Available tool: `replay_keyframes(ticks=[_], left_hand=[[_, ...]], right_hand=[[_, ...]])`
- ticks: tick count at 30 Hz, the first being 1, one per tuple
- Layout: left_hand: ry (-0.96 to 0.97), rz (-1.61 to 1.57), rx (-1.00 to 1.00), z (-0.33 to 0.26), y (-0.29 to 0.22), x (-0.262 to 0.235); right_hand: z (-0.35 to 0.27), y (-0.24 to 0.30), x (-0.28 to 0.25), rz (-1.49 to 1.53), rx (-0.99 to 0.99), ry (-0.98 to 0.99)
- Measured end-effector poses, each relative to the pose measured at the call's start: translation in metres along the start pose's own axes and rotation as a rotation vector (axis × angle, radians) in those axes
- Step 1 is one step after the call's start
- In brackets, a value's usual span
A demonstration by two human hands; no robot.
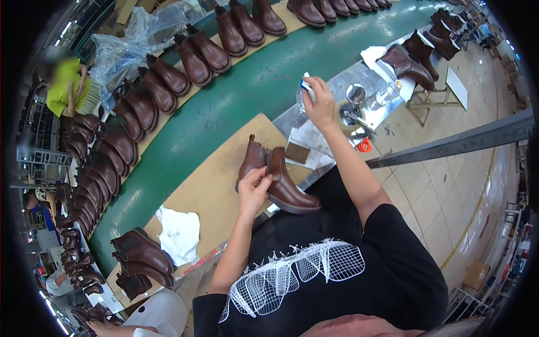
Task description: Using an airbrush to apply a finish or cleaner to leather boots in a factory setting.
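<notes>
On a brown cardboard sheet (209,163), two brown ankle boots stand close together, tilted toward me. My left hand (255,190) is closed, its thumb and fingers pinched against the side of the nearer boot (287,182). The farther boot (252,155) is partly hidden behind that hand. To the right, over the metal bench (285,119), my right hand (319,104) is closed around a small white-and-blue item (306,84); its lower part is hard to make out. Below that hand lie white cloths (312,136) with a brown square pad (297,153).
Pairs of brown boots (158,92) line the far side of the green belt (247,84). A round metal container (356,94), a clear bottle (387,92) and an orange-red cap (364,145) are on the right. A white cloth (179,236) lies left, beside more boots (143,253). Co-workers are at left.
</notes>
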State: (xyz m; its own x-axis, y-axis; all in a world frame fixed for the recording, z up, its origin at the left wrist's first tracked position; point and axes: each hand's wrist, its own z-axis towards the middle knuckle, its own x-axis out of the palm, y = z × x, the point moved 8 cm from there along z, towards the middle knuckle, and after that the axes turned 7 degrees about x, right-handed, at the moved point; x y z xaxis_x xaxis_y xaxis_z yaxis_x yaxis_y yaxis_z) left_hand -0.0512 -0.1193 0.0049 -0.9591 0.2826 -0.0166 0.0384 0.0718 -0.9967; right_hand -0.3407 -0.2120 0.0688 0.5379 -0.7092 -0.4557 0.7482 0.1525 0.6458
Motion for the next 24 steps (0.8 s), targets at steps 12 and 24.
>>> replay_keyframes(ticks=[12,24], left_hand=[[-0.042,-0.048,0.016,-0.006,0.002,-0.001],[-0.026,-0.168,-0.222,-0.006,0.019,-0.010]], right_hand=[[0.001,-0.094,0.065,1.314,1.164,-0.089],[-0.009,-0.013,0.003,0.072,0.055,-0.092]])
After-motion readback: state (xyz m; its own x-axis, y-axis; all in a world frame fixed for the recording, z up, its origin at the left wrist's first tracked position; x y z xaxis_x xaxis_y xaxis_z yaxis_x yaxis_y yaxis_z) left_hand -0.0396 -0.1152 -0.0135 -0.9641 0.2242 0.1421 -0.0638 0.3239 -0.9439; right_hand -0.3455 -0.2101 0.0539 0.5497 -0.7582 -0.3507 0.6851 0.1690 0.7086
